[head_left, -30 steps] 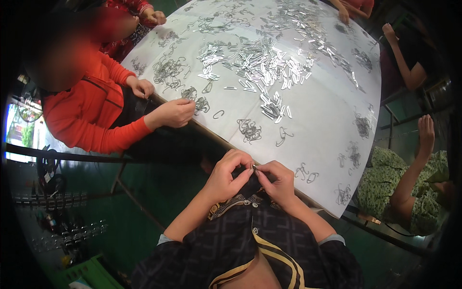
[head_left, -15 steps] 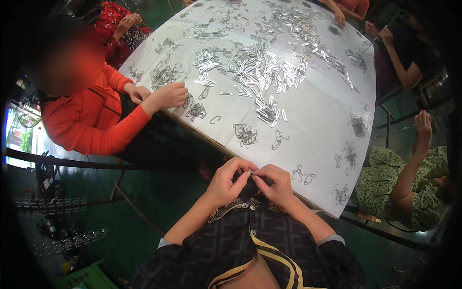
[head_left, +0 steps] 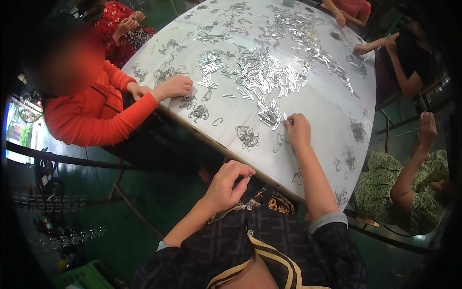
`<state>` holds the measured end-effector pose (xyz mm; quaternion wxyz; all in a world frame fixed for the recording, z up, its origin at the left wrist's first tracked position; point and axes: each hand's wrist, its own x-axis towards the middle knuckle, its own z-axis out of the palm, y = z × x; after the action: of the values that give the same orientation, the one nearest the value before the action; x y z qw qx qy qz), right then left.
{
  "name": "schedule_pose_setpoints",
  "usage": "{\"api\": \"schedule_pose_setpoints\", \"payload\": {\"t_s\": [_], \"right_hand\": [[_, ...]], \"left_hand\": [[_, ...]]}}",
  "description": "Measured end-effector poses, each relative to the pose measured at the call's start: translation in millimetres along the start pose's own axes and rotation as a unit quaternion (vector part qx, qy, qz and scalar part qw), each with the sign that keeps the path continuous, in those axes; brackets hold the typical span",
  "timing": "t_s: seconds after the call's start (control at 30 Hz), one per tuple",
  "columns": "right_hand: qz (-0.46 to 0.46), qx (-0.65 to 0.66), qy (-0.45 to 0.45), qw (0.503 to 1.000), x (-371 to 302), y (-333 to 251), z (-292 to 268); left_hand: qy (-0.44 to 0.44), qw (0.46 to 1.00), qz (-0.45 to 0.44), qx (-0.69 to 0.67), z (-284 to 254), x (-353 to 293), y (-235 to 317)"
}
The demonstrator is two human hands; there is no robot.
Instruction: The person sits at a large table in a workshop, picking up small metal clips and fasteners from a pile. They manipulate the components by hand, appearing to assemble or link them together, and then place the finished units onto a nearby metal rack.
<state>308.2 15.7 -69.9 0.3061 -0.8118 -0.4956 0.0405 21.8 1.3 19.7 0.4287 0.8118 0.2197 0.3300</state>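
One white-topped table (head_left: pixel 329 115) is recorded. The person at it shows two hands: one left hand (head_left: pixel 226 183), one right hand (head_left: pixel 299 131). Co-workers number at least five: one orange jacket (head_left: pixel 96 130), one red patterned garment (head_left: pixel 113 24), one pink top (head_left: pixel 357 8), one black top (head_left: pixel 413 53), one green patterned garment (head_left: pixel 378 180). Flat silver clips (head_left: pixel 264 72) and bent wire pieces (head_left: pixel 247 137) each run to dozens; overlap prevents exact counts.
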Motion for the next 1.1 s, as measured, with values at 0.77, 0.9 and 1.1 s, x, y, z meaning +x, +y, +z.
{"api": "schedule_pose_setpoints", "payload": {"t_s": [0.77,0.9,1.1], "right_hand": [[-0.123,-0.238,-0.09,0.959,21.3,-5.3,-7.4],[0.043,0.214,-0.117,0.969,0.0,-39.8,-30.4],[0.098,0.521,-0.206,0.822,-78.9,-97.6,-37.7]], "left_hand": [[-0.001,1.0,-0.022,-0.007,5.1,-9.5,-9.7],[0.01,1.0,-0.025,-0.009,5.8,-11.5,-15.8],[0.026,0.999,-0.021,-0.005,7.9,-11.2,-20.0]]}}
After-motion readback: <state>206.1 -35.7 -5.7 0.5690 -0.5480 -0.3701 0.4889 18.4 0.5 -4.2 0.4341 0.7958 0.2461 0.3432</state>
